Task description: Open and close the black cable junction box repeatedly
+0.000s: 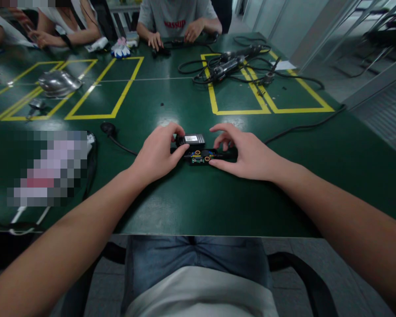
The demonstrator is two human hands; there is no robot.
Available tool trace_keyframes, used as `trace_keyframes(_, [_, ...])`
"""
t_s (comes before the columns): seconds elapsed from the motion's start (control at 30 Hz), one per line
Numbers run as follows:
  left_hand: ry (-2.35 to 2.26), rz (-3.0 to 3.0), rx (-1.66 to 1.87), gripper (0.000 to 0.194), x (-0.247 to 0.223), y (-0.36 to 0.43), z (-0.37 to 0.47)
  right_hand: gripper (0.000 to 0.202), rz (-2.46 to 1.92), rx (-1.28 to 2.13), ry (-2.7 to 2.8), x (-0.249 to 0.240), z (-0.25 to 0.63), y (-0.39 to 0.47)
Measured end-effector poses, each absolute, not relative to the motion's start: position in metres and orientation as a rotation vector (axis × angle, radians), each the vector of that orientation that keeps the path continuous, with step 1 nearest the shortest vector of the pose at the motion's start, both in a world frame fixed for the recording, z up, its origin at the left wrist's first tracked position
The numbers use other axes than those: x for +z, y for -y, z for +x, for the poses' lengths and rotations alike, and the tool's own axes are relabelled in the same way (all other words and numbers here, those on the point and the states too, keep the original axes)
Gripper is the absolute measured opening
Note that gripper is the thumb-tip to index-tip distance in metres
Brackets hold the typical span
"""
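Observation:
A small black housing (202,157) lies uncovered on the green table, showing a circuit board, coloured wires and two copper-coloured rings. Just behind it is a black ribbed cover (195,140) with a white label. My left hand (161,152) pinches the cover's left end between thumb and fingers. On the right, my right hand (239,152) is spread, its thumb beside the housing's right edge and its fingers curved above. A black cable with a plug (108,129) runs to the left of the housing, and another cable (297,128) leads off right.
Corded power tools (229,66) lie tangled at the back right. A metal bowl-like part (58,83) and a small metal piece (36,105) are back left. A blurred-out object (51,169) lies left. People sit across the green table (201,202).

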State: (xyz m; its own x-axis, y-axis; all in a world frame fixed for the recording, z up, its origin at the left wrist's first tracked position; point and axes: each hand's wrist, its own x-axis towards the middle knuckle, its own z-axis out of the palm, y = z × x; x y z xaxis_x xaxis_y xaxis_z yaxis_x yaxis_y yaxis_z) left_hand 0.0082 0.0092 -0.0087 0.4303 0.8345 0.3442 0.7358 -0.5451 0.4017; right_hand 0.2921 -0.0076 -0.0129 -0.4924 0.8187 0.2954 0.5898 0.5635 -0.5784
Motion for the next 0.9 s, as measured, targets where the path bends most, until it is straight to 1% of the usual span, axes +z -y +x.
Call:
trace_keyframes(0.1, [-1.392,2.454,0.695,0.02,-0.01,-0.012,0.01,0.03,-1.129,0.533,2.278,-0.008,0.293,0.008])
trace_keyframes(0.13, [-1.372,2.452,0.693,0.018,-0.01,-0.012,0.01,0.023,-1.123,0.53,2.291,-0.006,0.293,0.008])
trace_keyframes(0.2, [-1.317,2.474,0.724,0.016,-0.01,-0.012,0.009,0.015,-1.116,0.531,2.314,-0.003,0.295,0.007])
trace_keyframes(0.33, [-1.222,2.575,0.815,0.018,-0.005,-0.007,0.005,0.01,-1.11,0.542,2.354,-0.001,0.298,0.007])
trace_keyframes(0.47, [-1.084,2.646,0.639,0.019,0.0,-0.002,0.003,0.008,-1.086,0.558,2.379,-0.001,0.298,0.006])
trace_keyframes(0.57, [-1.064,2.612,0.554,0.018,0.001,-0.002,0.003,0.008,-1.089,0.568,2.371,-0.001,0.298,0.006])
trace_keyframes(0.9, [-1.037,2.588,0.617,0.022,-0.001,-0.001,0.002,0.011,-1.084,0.563,2.325,-0.004,0.295,0.006])
